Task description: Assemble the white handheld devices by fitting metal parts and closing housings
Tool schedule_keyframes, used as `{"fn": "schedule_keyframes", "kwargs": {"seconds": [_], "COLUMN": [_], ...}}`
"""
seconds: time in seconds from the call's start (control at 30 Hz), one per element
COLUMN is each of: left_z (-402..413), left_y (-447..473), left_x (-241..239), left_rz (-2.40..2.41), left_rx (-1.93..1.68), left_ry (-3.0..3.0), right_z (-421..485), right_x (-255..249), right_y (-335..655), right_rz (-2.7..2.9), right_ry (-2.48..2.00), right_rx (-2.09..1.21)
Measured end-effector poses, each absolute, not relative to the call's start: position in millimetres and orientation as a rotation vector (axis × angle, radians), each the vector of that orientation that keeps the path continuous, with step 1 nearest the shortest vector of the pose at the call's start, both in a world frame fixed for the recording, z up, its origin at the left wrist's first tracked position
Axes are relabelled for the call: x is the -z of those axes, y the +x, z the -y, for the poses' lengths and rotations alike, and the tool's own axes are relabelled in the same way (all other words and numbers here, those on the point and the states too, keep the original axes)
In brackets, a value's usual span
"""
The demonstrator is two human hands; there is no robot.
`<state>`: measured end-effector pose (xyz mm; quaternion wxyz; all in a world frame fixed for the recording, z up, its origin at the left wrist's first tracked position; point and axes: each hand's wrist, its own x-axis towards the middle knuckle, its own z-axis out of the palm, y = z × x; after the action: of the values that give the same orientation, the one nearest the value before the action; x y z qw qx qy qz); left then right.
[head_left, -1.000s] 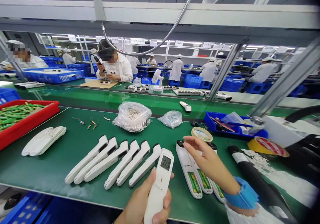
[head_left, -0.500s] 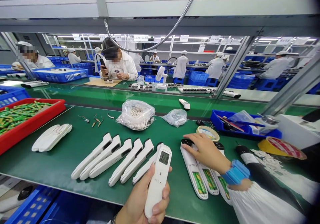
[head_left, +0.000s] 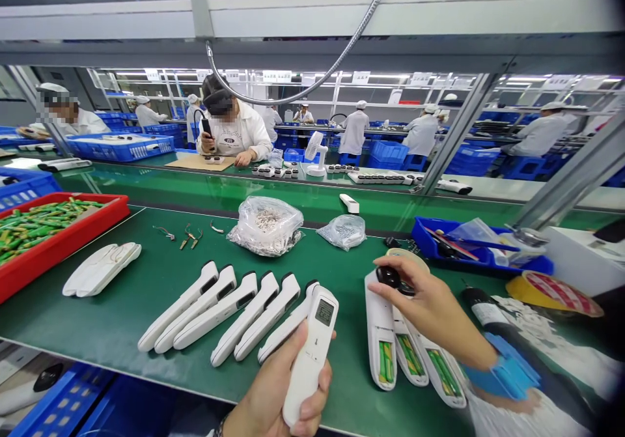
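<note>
My left hand [head_left: 266,385] is wrapped around a white infrared thermometer [head_left: 315,346], whose small grey display faces me with digits too blurred to read. With thumb and fingers, my right hand [head_left: 420,290] grips the black sensor end of a second thermometer [head_left: 379,323]. Its battery bay is uncovered and shows green batteries [head_left: 386,362]. Beside it lie two more thermometers with uncovered bays, one [head_left: 411,352] close by and another [head_left: 444,375] farther right, partly behind my forearm. Left of my left hand, several white thermometers [head_left: 215,310] lie slanted in a row on the green bench.
A red tray [head_left: 110,210] of green batteries stands at the left. White plastic parts [head_left: 101,269], a bag of small pieces [head_left: 267,225] and a smaller bag [head_left: 342,232] lie on the bench. A blue bin [head_left: 481,261] and a black screwdriver [head_left: 488,310] are at the right. A co-worker [head_left: 237,131] sits opposite.
My right hand has closed on the second thermometer and shifted it right, turning it more upright. The white thermometer on the green strip behind has moved slightly left. My left hand stays nearly still.
</note>
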<state>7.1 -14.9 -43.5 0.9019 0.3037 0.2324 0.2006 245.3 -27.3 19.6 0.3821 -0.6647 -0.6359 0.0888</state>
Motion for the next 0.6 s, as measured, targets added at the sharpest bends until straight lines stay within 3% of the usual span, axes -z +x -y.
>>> {"fn": "schedule_keyframes", "kwargs": {"seconds": [0.13,0.33,0.6], "left_z": [15.3,14.3,15.6], "left_y": [6.8,16.1,31.1], "left_x": [31.2,21.9,26.2], "left_rz": [-0.652,-0.963,-1.088], "left_rx": [-0.421,-0.602,-0.677], "left_ry": [1.047,2.148,2.277], "right_z": [52.8,77.9,88.5], "right_x": [-24.6,-27.1,-33.9], "right_y": [250.5,249.9,225.4], "right_rz": [1.387,1.337,1.422], "right_ry": [-1.662,-1.649,-1.629], "right_rx": [-0.242,-0.196,-0.195]}}
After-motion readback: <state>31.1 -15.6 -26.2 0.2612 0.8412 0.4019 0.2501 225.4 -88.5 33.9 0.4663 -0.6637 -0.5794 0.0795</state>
